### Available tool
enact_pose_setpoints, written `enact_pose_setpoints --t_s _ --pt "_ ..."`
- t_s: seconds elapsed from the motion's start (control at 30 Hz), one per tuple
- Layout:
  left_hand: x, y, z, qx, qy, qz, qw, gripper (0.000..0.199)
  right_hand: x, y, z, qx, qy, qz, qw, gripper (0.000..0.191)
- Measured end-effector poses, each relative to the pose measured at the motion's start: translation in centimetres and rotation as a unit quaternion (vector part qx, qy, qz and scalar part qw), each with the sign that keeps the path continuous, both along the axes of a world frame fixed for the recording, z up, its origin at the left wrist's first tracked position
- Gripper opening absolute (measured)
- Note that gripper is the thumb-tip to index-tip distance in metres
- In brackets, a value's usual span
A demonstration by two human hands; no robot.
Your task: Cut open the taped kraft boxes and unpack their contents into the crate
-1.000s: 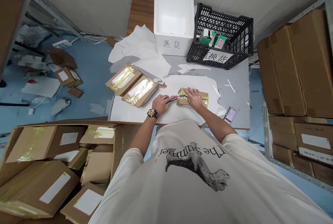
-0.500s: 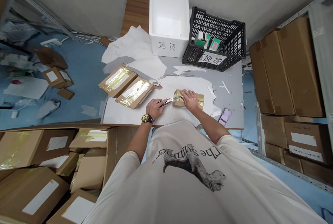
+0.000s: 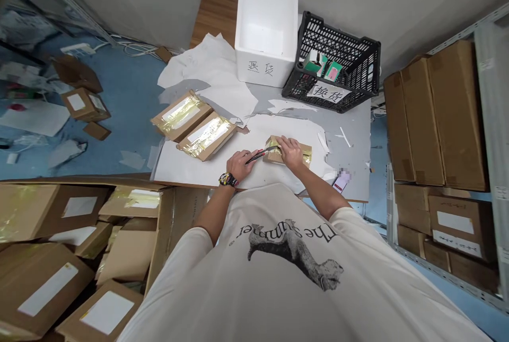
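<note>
- One yellow-taped brown cardboard box (image 3: 273,159) lies on the papered grey desk (image 3: 356,154), beneath the right hand (image 3: 292,152); whether its fingers grip, I cannot tell.
- The left hand (image 3: 237,164) closes around a slim red-and-black cutter (image 3: 257,156); if the box slides, its tip could injure the right.

A white foam box (image 3: 268,13) stands beside a black plastic crate (image 3: 338,34), in which small green-and-white boxes (image 3: 333,71) lie. At right, tall brown cartons (image 3: 457,114) stand in a metal rack (image 3: 491,108). A purplish flat object (image 3: 340,182), partly pixelated, is perhaps a phone.
</note>
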State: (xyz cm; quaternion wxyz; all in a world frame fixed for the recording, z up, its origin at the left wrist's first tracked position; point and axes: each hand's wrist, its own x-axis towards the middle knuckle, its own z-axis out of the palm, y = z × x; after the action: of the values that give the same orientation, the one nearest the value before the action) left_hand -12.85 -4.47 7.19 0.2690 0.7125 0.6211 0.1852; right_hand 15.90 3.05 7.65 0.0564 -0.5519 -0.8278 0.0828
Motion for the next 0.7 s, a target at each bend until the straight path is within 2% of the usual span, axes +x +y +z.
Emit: enact_pose_setpoints --t_s 0.3,0.53,0.7 --pt "1.6 -0.1 1.5 0.001 0.04 -0.007 0.999 0.048 0.4 0.8 0.7 -0.002 -0.01 0.014 1.0 0.056" --pt "5.0 -1.9 2.0 -0.026 0.033 0.065 0.997 0.054 0.4 0.5 0.5 -0.002 0.006 0.011 1.0 0.057" --pt "5.0 -3.5 1.5 -0.037 0.02 0.105 0.994 0.054 0.3 -0.1 0.6 -0.039 0.022 -0.002 0.999 0.059"
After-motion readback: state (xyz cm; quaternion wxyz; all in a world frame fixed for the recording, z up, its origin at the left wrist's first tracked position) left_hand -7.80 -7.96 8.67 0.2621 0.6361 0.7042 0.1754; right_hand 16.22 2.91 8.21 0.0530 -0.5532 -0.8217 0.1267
